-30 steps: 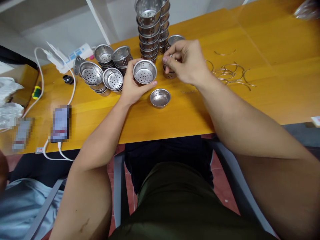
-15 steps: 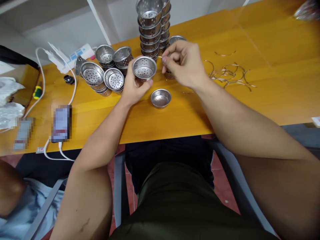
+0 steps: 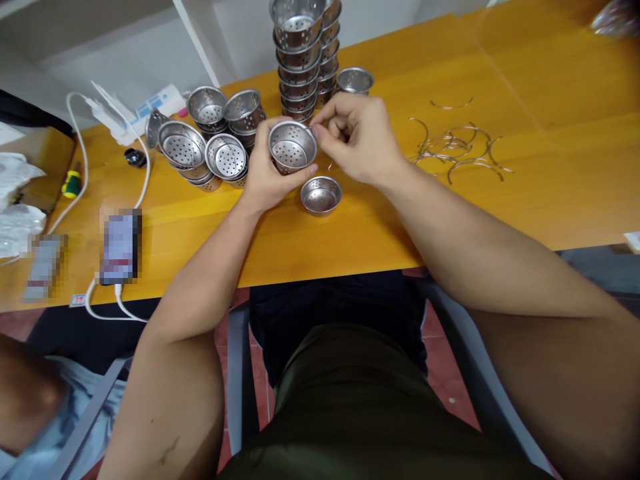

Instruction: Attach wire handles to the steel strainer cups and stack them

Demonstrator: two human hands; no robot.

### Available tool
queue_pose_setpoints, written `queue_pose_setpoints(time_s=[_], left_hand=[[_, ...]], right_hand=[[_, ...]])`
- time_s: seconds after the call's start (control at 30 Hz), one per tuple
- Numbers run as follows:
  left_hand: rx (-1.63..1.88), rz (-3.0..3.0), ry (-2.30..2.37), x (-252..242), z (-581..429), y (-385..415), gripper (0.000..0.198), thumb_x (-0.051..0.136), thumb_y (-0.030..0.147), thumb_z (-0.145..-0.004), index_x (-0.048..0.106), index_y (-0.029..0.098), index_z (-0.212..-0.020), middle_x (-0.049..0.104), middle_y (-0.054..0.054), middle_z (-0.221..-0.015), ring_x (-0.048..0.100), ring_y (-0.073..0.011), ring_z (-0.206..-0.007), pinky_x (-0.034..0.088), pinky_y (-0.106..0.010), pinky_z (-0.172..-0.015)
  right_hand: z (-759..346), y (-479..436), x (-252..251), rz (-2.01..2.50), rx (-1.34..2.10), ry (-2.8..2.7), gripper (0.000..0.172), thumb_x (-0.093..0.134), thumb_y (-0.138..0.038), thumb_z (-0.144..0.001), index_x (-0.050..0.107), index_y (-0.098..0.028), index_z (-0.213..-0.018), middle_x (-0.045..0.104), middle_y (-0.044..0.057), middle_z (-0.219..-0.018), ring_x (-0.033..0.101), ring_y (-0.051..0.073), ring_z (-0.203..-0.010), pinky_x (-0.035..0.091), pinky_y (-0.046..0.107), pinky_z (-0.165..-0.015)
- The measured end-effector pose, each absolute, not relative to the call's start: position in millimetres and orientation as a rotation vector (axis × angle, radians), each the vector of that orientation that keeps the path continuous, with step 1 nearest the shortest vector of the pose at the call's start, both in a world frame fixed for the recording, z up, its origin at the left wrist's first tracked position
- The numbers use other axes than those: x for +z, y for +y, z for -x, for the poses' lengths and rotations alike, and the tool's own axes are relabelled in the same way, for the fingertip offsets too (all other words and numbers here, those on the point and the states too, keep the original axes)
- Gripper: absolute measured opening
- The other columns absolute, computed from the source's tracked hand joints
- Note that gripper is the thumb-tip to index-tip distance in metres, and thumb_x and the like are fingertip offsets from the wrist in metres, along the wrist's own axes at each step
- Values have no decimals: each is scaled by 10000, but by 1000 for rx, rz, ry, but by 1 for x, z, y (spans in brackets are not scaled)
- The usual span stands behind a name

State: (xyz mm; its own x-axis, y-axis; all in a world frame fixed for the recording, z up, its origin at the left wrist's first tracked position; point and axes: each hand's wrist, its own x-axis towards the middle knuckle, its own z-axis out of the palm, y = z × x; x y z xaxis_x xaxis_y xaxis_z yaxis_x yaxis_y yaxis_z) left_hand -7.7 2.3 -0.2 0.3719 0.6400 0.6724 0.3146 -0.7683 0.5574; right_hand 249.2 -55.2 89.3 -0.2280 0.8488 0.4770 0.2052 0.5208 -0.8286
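Observation:
My left hand (image 3: 265,167) is wrapped around a perforated metal cup (image 3: 293,148), tilted with its mouth facing me. Fingers of my right hand (image 3: 357,137) are pinched at the cup's right rim around a thin curved wire (image 3: 311,127), mostly hidden by the fingertips. Just below, a short bit of wire (image 3: 329,167) shows; I cannot tell whether it belongs to the same piece. A shallow metal dish (image 3: 321,195) sits on the table below the held cup. Several loose curved wires (image 3: 457,150) lie to the right of my right hand.
Tall stacks of perforated cups (image 3: 299,63) stand behind my hands, with another cup (image 3: 355,81) beside them. More cups (image 3: 183,145) are grouped at left. A phone (image 3: 120,247) with white cables, a power strip (image 3: 150,113) and a screwdriver (image 3: 73,185) lie further left. A person sits at lower left.
My right hand has moved left and slightly down, bringing the wire to the cup's rim. The held cup has shifted slightly right and down.

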Motion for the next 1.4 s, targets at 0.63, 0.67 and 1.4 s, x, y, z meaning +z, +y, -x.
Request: queue_pose_setpoints(time_s=[0.63, 0.67, 1.4], left_hand=[[1253, -2344, 831, 13, -5, -17, 1117, 972, 982, -870, 563, 373, -1713, 720, -128, -1662, 752, -439, -1588, 601, -648, -1425], [1255, -2341, 825, 12, -5, -16, 1116, 969, 991, -865, 571, 374, -1706, 731, -123, -1643, 766, -435, -1566, 611, -647, -1412], [1232, -2292, 837, 3, 7, -5, 1021, 960, 917, -935, 600, 329, -1687, 779, -138, -1591, 808, -408, -1487, 623, -636, -1391]], right_hand=[[-235, -66, 90, 1093, 755, -1673, 255, 980, -563, -988, 760, -438, -963, 663, 8, -715, 683, 322, -782, 461, 438, -542], [-234, -66, 90, 1095, 762, -1671, 250, 983, -545, -983, 759, -434, -963, 662, 5, -713, 672, 317, -772, 471, 436, -555], [-258, -48, 90, 742, 1265, -1761, 345, 1203, -356, -920, 860, -323, -936, 802, -3, -890, 682, 205, -843, 572, 363, -837]])
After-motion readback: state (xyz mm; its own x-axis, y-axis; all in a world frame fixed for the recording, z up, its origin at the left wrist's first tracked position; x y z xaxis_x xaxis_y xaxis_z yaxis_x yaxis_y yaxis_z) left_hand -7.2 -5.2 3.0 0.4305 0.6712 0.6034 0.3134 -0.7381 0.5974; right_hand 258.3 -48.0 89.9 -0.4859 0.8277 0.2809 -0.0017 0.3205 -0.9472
